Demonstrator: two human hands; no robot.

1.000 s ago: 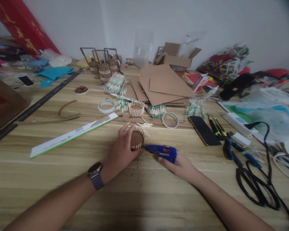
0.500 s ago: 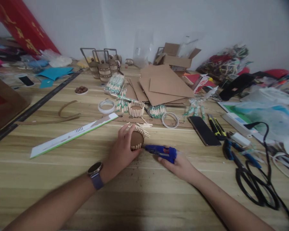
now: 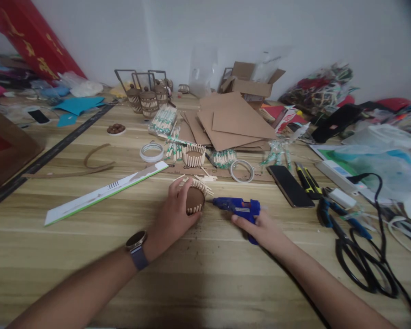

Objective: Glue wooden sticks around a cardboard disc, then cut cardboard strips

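Two bare hands work over a wooden tabletop (image 3: 99, 283) in the head view, both closed on something. The left hand (image 3: 171, 212) grips a small round basket (image 3: 195, 198) from its left side, thumb at the near edge and fingers over the far side; the right hand (image 3: 265, 230) is wrapped around the handle of a blue glue gun (image 3: 238, 206). The basket sits in front of the person, near the middle of the view, its far rim hemmed in by loose pale sticks (image 3: 207, 178). To its left, a white strip with a green edge (image 3: 106, 194) slants across the wood, its far end near the left fingers. On the right, bare wood lies between the gun and a black smartphone (image 3: 290, 186); on the near side, wood dotted with brown crumbs spreads between the forearms. The gun's long axis runs roughly sideways, nozzle pointing left at the basket's right rim, handle dropping toward the person; whether the tip touches is too small to tell. The basket's opening faces up, with short sticks upright along its near edge and brown rim exposed on the right.
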